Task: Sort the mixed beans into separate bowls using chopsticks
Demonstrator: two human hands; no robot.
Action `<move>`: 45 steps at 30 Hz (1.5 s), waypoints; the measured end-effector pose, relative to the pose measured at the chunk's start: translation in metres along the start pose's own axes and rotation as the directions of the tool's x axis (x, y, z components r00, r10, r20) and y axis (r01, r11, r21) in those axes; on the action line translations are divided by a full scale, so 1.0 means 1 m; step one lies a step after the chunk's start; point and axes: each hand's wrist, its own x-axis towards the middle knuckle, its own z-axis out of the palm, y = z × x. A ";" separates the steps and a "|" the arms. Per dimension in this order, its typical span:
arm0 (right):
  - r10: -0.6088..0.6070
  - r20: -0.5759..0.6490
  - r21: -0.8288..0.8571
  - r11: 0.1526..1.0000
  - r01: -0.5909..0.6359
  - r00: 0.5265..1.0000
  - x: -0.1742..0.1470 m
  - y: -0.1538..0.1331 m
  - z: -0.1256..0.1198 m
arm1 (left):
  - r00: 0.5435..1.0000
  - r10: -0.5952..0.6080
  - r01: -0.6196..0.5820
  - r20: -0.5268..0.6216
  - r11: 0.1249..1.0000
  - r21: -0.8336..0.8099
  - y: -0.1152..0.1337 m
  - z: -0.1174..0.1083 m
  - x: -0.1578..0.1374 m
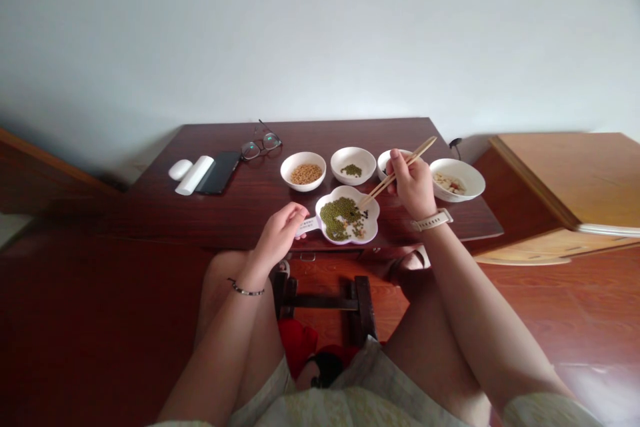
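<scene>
My left hand (281,233) grips the handle of a white flower-shaped dish (373,231) at the table's front edge. Green beans (336,217) fill much of the dish, with some dark and pale bits among them on its right. My right hand (413,183) is closed around a pair of wooden chopsticks (383,185), whose tips reach into the dish. Behind it stand a white bowl of yellow soybeans (306,174), a white bowl with a few green beans (352,170), and a third white bowl (389,156) partly hidden by my right hand.
A larger white bowl (463,173) with pale pieces stands at the table's right end. Eyeglasses (261,145), a dark phone (219,172), a white cylinder (195,175) and a white rounded case (180,169) lie on the left. A wooden cabinet (570,173) adjoins the right side.
</scene>
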 end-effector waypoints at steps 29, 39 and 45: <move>0.005 0.036 -0.005 1.000 -0.004 0.999 0.007 0.005 0.016 | 0.991 0.133 -0.129 0.001 0.956 0.263 0.005 0.008 -0.006; -0.006 0.045 0.039 0.999 0.005 0.999 0.004 0.010 0.004 | 0.989 0.149 -0.140 -0.003 0.941 0.308 0.007 0.009 -0.004; 0.000 0.081 0.055 0.998 -0.005 0.997 0.003 0.013 0.002 | 0.988 0.151 -0.139 -0.013 0.938 0.318 0.006 0.009 -0.002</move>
